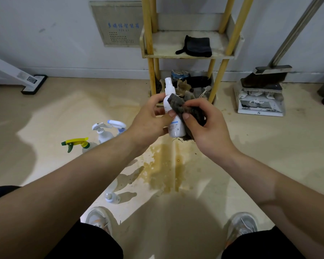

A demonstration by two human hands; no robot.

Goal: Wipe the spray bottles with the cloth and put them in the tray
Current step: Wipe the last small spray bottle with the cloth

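My left hand (150, 120) grips a small white spray bottle (173, 128) upright in front of me. My right hand (208, 126) holds a dark grey cloth (181, 107) pressed against the bottle's right side. On the floor to the left stand a yellow-and-green trigger bottle (79, 144), a white trigger bottle (101, 131) and a blue-and-white trigger bottle (118, 126). A small clear bottle (111, 198) lies on the floor near my left foot. The tray (157, 53) is the shelf of a yellow-legged rack straight ahead.
A black cloth (196, 46) lies on the rack's shelf, and clutter fills its bottom level (187, 85). A dustpan with a brush (260, 94) stands at the right by the wall. A brown stain (166, 165) marks the floor under my hands.
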